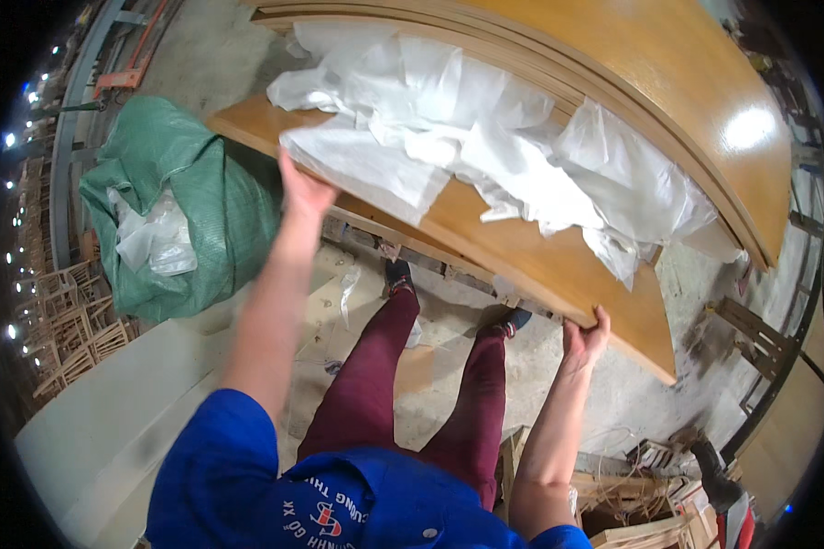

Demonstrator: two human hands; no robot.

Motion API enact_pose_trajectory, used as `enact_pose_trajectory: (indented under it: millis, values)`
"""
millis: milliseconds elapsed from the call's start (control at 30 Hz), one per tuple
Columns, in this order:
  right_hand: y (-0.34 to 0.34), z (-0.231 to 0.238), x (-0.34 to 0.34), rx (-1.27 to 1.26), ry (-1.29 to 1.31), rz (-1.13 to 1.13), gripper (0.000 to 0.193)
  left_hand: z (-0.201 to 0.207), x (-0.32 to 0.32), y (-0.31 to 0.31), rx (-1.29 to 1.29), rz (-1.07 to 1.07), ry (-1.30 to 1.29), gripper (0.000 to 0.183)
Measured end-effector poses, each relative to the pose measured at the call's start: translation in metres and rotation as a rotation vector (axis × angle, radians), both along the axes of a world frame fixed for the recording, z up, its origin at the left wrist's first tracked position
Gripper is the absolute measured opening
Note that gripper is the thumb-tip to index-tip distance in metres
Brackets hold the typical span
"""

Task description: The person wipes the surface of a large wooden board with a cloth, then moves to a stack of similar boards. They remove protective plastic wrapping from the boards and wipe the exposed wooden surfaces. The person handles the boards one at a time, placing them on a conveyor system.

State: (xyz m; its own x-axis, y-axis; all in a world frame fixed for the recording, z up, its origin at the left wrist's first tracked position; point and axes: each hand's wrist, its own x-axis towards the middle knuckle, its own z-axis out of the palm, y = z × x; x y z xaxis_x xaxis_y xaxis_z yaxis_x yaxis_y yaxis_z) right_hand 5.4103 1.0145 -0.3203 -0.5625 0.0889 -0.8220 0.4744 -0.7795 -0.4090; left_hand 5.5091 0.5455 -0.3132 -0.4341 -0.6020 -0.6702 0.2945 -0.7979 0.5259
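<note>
The wooden panel [558, 265], lying from ten to four o'clock under crumpled white sheeting [485, 156], is gripped at its near edge by the left hand [304, 194] and right hand [584, 340], and is probably best lifted evenly, both ends together.

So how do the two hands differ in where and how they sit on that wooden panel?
The left hand reaches far out, at the panel's near edge beside the white sheeting; the right hand sits closer in. The left hand shows its back, fingers hidden; the right hand's fingers curl over the edge from below. Both touch the same lower panel.
</note>
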Motion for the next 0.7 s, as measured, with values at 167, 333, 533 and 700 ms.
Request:
enact_pose_trajectory:
  millis: [167,333,533,700]
  values:
    - [-0.01,-0.022,0.052,-0.124,0.034,0.001,0.037,-0.017,0.074,-0.069,-0.067,0.061,-0.113,0.071]
    - [-0.002,-0.034,0.063,-0.098,0.104,0.017,0.038,-0.048,0.094,-0.091,-0.106,-0.056,-0.218,0.049]
    - [0.017,-0.005,0.066,-0.051,0.085,0.082,0.037,-0.03,0.112,-0.088,-0.146,-0.062,-0.293,0.038]
    - [0.105,0.074,0.095,0.023,-0.006,0.132,0.035,0.015,0.158,0.009,0.016,-0.105,-0.335,0.046]
